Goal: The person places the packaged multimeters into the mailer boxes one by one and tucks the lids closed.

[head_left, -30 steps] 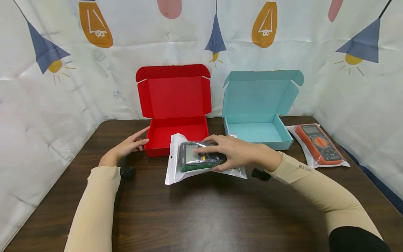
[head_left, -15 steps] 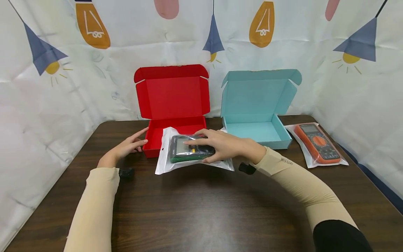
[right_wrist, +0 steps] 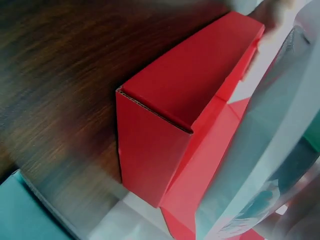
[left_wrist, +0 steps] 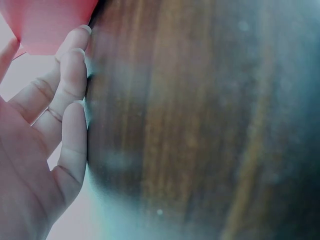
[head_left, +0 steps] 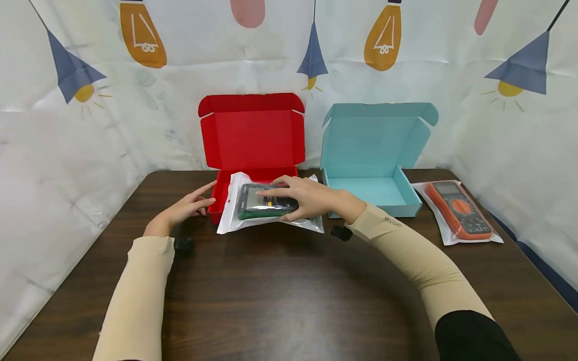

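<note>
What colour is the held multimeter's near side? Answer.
Green; the multimeter's near side shows best in the head view.

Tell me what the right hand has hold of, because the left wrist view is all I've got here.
Observer: The right hand grips a dark meter with a green side, sealed in a clear plastic bag.
Operator: I only catch part of the red box near the left hand. Is there a second box?
Observer: Yes, a light blue box stands open on the table, to the right of the red box.
</note>
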`<state>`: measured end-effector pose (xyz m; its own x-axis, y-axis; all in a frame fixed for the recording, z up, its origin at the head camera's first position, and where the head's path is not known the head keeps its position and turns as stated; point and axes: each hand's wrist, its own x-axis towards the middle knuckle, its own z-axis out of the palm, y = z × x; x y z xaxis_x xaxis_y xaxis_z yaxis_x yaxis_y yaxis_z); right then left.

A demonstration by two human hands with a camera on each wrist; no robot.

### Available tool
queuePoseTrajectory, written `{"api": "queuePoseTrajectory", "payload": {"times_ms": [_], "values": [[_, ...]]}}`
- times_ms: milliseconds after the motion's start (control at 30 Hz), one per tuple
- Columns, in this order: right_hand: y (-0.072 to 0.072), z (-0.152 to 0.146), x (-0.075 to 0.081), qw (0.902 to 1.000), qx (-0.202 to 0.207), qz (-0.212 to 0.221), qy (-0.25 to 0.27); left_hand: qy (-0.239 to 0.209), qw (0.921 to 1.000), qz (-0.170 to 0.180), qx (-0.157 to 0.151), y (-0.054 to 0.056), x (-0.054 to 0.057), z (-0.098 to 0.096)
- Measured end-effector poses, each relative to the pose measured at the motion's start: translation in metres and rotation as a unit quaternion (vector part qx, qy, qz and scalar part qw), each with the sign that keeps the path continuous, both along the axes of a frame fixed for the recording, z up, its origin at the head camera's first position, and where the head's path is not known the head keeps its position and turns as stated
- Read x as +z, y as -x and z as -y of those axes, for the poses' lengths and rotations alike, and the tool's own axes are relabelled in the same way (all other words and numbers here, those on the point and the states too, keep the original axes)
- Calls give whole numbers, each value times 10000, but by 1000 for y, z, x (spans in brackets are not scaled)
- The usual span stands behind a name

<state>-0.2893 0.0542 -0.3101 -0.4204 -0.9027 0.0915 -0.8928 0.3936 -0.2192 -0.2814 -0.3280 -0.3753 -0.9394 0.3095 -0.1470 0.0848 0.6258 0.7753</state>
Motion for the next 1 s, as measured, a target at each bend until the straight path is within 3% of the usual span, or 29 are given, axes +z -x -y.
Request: {"api": "queuePoseTrajectory", "payload": {"times_ms": [533,1000], "values": [[26,19,-3,9996,-66,248,-97,75,9999,-70,-21,1,2,0],[46,24,-8,9983,-402,420,-80,75,10000,42,10,2,-1,-1]]}}
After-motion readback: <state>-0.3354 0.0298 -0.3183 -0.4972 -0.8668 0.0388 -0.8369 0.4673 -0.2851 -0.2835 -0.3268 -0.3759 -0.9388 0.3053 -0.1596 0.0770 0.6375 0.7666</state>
